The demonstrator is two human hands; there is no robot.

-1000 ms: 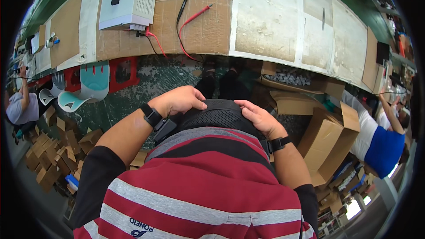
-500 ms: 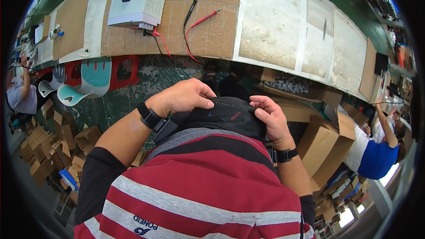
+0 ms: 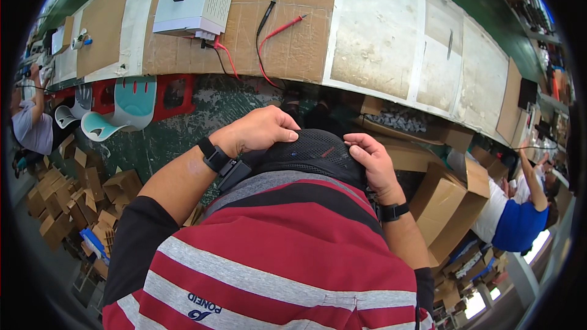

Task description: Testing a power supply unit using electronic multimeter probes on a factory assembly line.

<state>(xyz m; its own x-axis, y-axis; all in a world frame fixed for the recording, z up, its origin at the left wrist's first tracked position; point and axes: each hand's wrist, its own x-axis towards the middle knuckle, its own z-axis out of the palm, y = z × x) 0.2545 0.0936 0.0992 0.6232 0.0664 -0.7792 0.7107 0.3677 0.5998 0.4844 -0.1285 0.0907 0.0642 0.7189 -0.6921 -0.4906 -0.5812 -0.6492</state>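
The upper left rim of a rounded, perforated black mesh pouch (image 3: pixel 318 148), set against the waist, is pinched by the left hand (image 3: pixel 263 129). Its right rim is met by the right hand (image 3: pixel 374 162); whether fabric is clasped there cannot be told. Scuffed green floor (image 3: pixel 211 101) is left open between left hand and cardboard-covered bench (image 3: pixel 299 49). A white, boxy instrument (image 3: pixel 194 0) is cut off above.
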